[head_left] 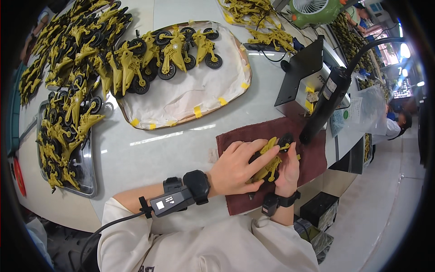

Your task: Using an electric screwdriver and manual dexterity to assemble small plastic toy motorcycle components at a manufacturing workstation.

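Note:
Between my two hands is a yellow toy motorcycle (271, 168) with black wheels, held over a dark red cloth (235, 205). My left hand (242, 164) lies over its near-left side, fingers bent across the yellow body. From the right, my right hand (288, 171) grips the toy, its thumb and fingers beside the upper black wheel. Parts of the toy are hidden under my fingers. Just beyond my right hand, a black cylindrical tool (327, 102) on a bent neck hangs down with its tip above the cloth.
A padded tray (181, 102) lined with white sheet and yellow tape holds several yellow motorcycles. A metal tray (93, 181) at left and a large pile (81, 41) hold more. A black-fronted device (301, 75) and green fan (316, 11) stand at far right. Black bins (319, 211) sit below the table.

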